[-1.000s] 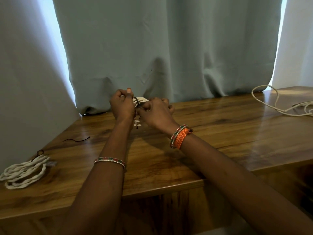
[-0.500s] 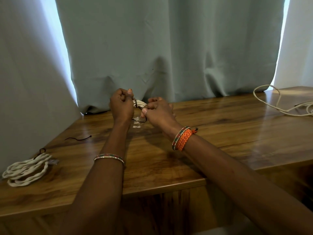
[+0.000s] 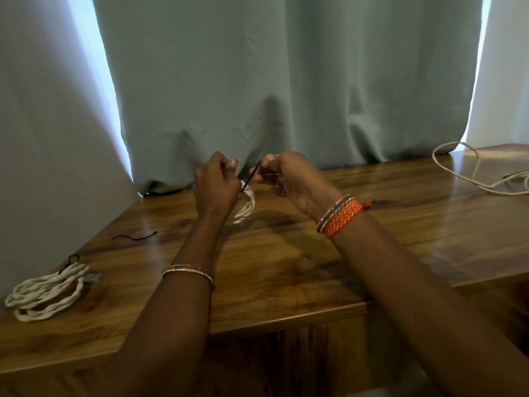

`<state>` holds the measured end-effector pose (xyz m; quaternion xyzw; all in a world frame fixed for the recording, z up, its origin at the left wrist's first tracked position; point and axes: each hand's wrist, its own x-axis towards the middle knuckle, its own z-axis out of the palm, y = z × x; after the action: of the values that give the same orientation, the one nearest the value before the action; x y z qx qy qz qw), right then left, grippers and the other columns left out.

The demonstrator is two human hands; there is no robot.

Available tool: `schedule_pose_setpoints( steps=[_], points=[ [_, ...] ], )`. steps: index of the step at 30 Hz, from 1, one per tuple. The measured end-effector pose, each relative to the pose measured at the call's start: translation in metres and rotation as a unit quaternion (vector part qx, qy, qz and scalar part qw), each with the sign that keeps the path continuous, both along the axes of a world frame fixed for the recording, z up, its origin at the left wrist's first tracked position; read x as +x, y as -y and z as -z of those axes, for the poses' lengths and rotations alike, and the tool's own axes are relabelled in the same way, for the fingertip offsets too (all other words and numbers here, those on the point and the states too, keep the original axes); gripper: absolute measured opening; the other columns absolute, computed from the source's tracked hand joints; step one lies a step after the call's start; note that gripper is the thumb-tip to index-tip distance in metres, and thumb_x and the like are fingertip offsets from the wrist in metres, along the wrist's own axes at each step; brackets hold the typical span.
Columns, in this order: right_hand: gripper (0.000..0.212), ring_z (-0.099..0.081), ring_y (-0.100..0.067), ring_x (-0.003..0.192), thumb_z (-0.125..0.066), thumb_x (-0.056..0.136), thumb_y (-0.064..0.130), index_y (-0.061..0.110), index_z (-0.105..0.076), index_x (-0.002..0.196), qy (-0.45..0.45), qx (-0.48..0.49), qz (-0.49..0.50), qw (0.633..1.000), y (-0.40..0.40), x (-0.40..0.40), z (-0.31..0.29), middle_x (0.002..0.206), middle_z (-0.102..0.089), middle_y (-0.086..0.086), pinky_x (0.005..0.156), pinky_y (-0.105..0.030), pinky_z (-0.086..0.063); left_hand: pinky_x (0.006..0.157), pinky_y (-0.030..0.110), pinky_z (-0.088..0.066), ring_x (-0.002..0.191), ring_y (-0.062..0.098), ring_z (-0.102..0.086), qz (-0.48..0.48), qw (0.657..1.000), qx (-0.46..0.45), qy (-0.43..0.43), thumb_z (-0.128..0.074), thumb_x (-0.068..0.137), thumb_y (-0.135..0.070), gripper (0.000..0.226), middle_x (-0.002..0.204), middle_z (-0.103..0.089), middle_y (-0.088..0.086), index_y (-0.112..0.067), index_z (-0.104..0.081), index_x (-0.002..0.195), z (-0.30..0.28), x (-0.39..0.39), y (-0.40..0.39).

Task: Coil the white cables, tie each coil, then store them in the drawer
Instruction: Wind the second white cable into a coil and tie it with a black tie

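Curtain (image 3: 286,81) hangs along the far side at 12 o'clock, its hem touching the wooden tabletop (image 3: 286,267); near edge runs across at 6 o'clock, bare wood between the forearms and out toward 3 o'clock. Loose white cable (image 3: 472,179) trails off at 2 o'clock. Tied coil (image 3: 45,293) sits at 8 o'clock near the left edge, spare dark tie (image 3: 134,238) just past it at 9 o'clock. Left hand (image 3: 216,187) clenched, fingers curled over the coil being tied (image 3: 247,204), which peeks out at its right side, low over the wood. Right hand (image 3: 286,176) pinches the dark tie string (image 3: 252,177), pulled taut up from the coil. Hands close, not touching
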<state>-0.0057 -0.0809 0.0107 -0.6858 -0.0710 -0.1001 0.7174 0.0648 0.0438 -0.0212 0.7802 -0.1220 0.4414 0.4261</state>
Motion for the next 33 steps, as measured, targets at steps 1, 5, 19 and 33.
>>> schedule_pose_setpoints(
  steps=[1,5,19,33],
  points=[
    [0.033,-0.057,-0.009,0.071,-0.037,0.093,0.010,0.018,-0.050,0.065,-0.018,0.024,-0.011,0.999,0.002,0.003,-0.003,0.082,-0.065,-0.002,0.072,-0.031,-0.036,0.059,0.027,-0.028,0.066,0.022,-0.046,0.028,1.000,-0.007,0.000,-0.054,0.092,-0.019,0.024,0.062,-0.051,0.002,-0.014,-0.047,0.070,0.001,0.002,-0.002],
    [0.029,-0.059,-0.011,0.086,-0.045,0.095,0.017,0.018,-0.061,0.071,-0.053,0.082,-0.033,0.995,0.000,0.017,-0.007,0.078,-0.066,0.005,0.081,-0.033,-0.036,0.051,0.024,-0.036,0.051,0.012,-0.049,0.095,0.995,-0.030,-0.025,-0.057,0.091,-0.016,0.022,0.054,-0.051,0.002,-0.008,-0.052,0.071,-0.001,0.004,0.000],
    [0.018,-0.066,-0.016,0.059,-0.051,0.094,0.008,-0.005,-0.063,0.093,-0.102,0.059,-0.091,0.989,0.006,0.042,0.022,0.079,-0.066,-0.013,0.050,-0.025,-0.055,0.037,0.018,-0.029,0.043,0.012,-0.041,0.174,0.968,-0.154,-0.092,-0.050,0.096,-0.024,0.029,0.059,-0.049,0.002,-0.013,-0.048,0.069,-0.011,-0.003,0.006],
    [0.023,-0.061,-0.020,0.074,-0.049,0.090,0.022,0.005,-0.065,0.092,-0.080,-0.017,-0.176,0.981,0.001,0.031,0.024,0.086,-0.065,-0.011,0.066,-0.028,-0.050,0.073,0.042,-0.053,0.080,0.035,-0.061,0.035,0.974,-0.164,-0.152,-0.052,0.093,-0.025,0.038,0.070,-0.057,0.010,-0.015,-0.044,0.057,-0.010,-0.006,0.003]
  ],
)
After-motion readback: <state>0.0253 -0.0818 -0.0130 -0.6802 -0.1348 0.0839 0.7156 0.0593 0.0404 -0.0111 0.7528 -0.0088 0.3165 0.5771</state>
